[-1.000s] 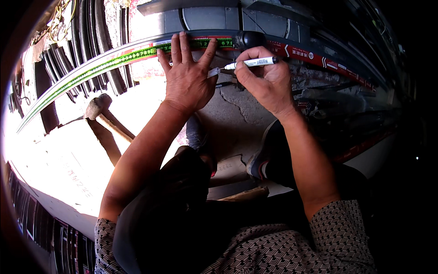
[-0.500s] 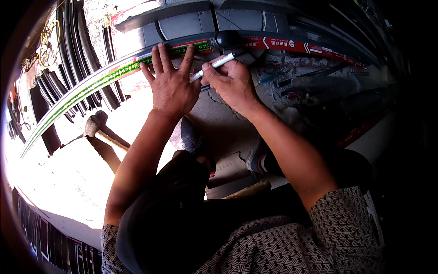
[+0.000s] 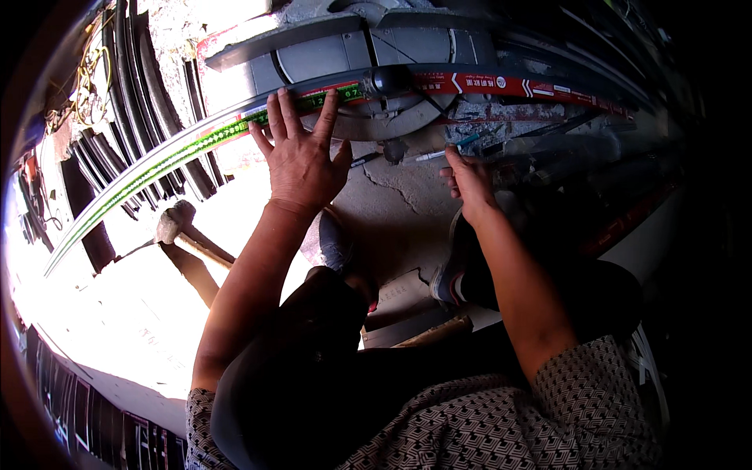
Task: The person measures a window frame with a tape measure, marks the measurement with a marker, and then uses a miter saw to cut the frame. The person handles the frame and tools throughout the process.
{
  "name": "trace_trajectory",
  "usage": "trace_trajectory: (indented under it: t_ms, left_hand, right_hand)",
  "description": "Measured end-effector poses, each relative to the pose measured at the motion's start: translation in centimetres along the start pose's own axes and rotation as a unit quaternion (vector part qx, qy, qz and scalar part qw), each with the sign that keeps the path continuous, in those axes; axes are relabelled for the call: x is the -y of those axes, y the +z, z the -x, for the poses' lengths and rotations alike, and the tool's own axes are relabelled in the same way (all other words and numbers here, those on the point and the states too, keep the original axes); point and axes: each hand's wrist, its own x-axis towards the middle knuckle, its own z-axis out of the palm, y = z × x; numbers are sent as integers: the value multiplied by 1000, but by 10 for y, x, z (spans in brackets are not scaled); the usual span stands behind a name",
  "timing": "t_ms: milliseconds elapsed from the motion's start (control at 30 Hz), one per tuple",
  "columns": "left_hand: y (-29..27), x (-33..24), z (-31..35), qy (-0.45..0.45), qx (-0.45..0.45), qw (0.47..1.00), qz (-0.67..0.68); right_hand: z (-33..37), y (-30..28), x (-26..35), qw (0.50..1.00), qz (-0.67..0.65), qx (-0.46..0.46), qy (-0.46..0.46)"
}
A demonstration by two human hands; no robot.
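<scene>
My left hand (image 3: 301,168) is spread over a bright green tape measure (image 3: 168,157), fingertips pressing on it. The tape lies along a long dark strip with a red printed face (image 3: 501,84). A black rounded case (image 3: 392,80) sits at the tape's right end. Lower and to the right is my right hand (image 3: 471,186), its thumb side up and its lower fingers loosely bent. By its fingertips lies a slim white marker pen (image 3: 428,157); the hand does not appear wrapped round it. A teal stick-like thing (image 3: 469,141) rests just beyond.
Behind the strip is a grey metal machine bed (image 3: 321,59) with a curved plate. A hammer (image 3: 170,225) with a wooden handle lies left of my left forearm. Dark long strips (image 3: 149,78) are bundled at far left. My shoes (image 3: 335,241) stand on cracked concrete.
My right hand has moved away from my left, down and to the right; the marker pen went with it and now lies by its fingertips. My left hand stays on the tape.
</scene>
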Motion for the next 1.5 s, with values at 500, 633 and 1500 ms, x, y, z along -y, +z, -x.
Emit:
trace_trajectory:
  t_ms: [500,633,1500]
  left_hand:
    - [-11,2,1,-5,6,1000,10]
    - [-29,10,5,-12,-10,998,57]
    - [-27,207,-16,0,44,994,-101]
  right_hand:
    - [25,76,135,804,334,13,-491]
    - [28,74,127,784,312,41,-535]
    - [-32,-6,12,960,84,-42,-263]
